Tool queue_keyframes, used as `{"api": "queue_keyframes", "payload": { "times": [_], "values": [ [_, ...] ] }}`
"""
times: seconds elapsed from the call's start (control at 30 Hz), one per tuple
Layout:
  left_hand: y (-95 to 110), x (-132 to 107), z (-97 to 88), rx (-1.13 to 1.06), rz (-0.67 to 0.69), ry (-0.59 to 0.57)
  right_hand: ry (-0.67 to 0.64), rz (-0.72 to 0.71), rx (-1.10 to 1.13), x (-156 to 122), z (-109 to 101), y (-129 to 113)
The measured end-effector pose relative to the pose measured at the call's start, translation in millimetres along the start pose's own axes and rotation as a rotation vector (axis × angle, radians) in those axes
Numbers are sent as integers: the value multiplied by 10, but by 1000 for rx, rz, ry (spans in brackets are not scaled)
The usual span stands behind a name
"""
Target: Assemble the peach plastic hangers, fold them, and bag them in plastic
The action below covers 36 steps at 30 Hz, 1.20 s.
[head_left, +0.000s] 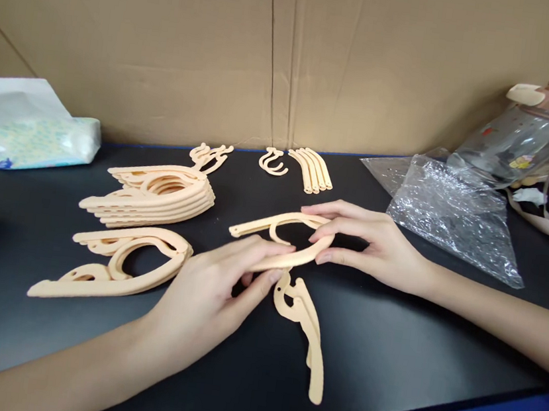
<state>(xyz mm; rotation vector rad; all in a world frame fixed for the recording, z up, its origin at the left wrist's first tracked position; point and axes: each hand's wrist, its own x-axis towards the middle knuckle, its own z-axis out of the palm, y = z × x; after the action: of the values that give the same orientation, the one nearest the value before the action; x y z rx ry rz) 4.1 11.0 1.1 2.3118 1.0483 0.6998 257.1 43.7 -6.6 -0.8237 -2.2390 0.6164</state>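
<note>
Both hands grip one cream plastic folding hanger (pixel 306 255) above the black table. My left hand (pixel 217 285) pinches its near arm between thumb and fingers. My right hand (pixel 358 236) is closed round its curved right end, the thumb underneath. The hanger's far arm (pixel 257 225) points left, and a hook curves inside the loop. Just below my left fingertips, a loose hanger arm (pixel 306 333) lies on the table. To the left rest a stack of folded hangers (pixel 179 204) and, nearer, another folded hanger pile (pixel 145 278).
Along the back lie loose hooks (pixel 274 162), a row of thin curved strips (pixel 311 170) and more small hook pieces (pixel 208 156). A tissue pack (pixel 43 137) sits at left. Clear plastic bags (pixel 448 213) and a water bottle (pixel 523 139) are at right, before a cardboard wall (pixel 175 40).
</note>
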Motion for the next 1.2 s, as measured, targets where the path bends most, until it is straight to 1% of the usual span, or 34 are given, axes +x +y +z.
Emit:
{"api": "queue_keyframes", "payload": {
  "times": [0.07,0.13,0.43,0.57,0.7,0.77,0.87,0.93,1.07,1.2],
  "values": [
    [-21,7,-13,108,-50,63,32,34,-25,4,1,22],
    [-43,9,-19,191,-64,78,52,56,-54,7,7,44],
    [-91,10,21,316,-46,10,4,114,-233,-9,23,98],
    [-97,11,15,348,25,17,-3,92,-305,-13,24,116],
    [-98,6,2,456,179,57,-18,3,-343,-13,21,100],
    [-96,2,-2,491,257,39,-58,-53,-371,-11,20,84],
    [-84,-5,-7,478,321,-8,-96,-91,-394,-8,17,66],
    [-64,-9,-15,466,329,-7,-102,-96,-401,-7,15,63],
    [-13,-17,-28,460,295,47,-112,-105,-412,-5,11,66],
    [7,-23,-7,451,313,-37,-124,-111,-415,0,13,51]
  ]
}}
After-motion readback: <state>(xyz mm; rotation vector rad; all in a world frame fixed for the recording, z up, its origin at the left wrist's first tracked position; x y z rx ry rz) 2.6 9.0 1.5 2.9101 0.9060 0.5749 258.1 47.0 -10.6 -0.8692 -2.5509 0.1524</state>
